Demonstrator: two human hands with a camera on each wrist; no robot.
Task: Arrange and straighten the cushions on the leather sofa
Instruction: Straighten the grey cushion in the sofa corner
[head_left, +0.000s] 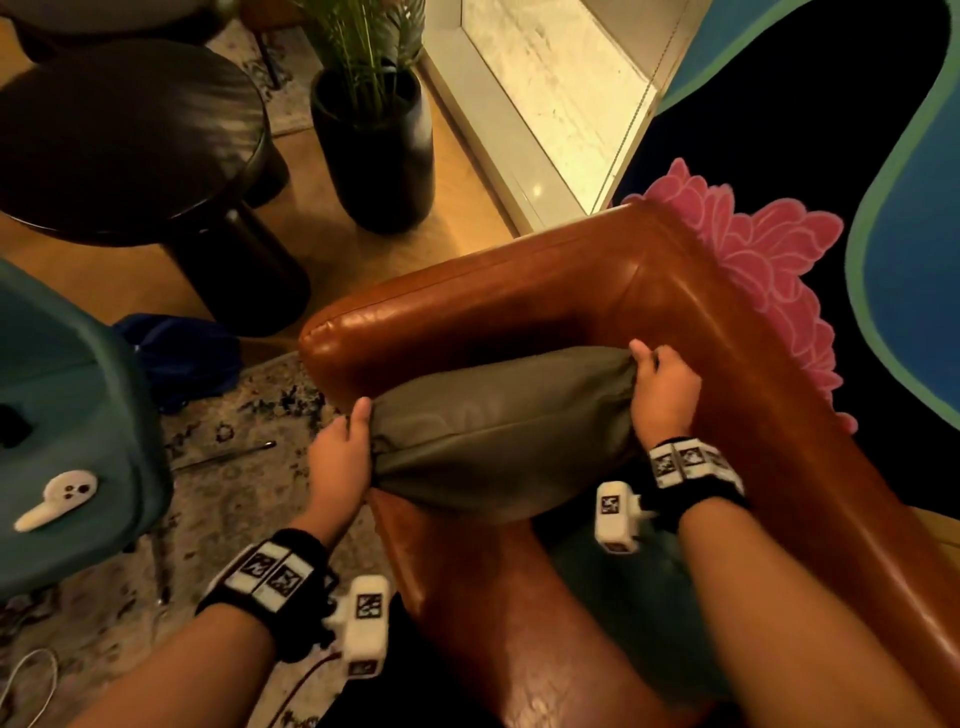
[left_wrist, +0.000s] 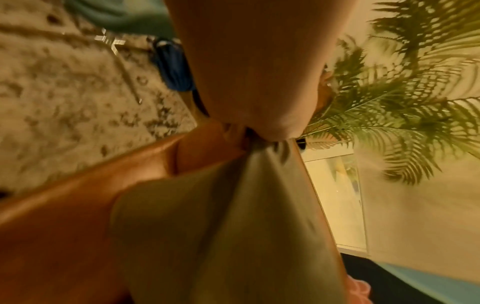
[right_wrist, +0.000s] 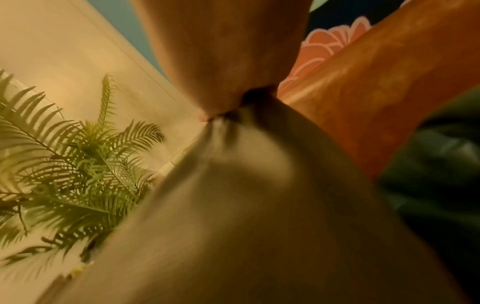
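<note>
Head view: both hands (head_left: 340, 457) grip grey cushion (head_left: 498, 436) corners.

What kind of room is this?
Probably a living room or lounge: a brown leather sofa with a grey cushion, a potted palm on the floor, and a patterned rug.

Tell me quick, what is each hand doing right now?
Left hand: closed, gripping the left corner of the grey cushion.
Right hand: closed, gripping the cushion's right corner.
</note>
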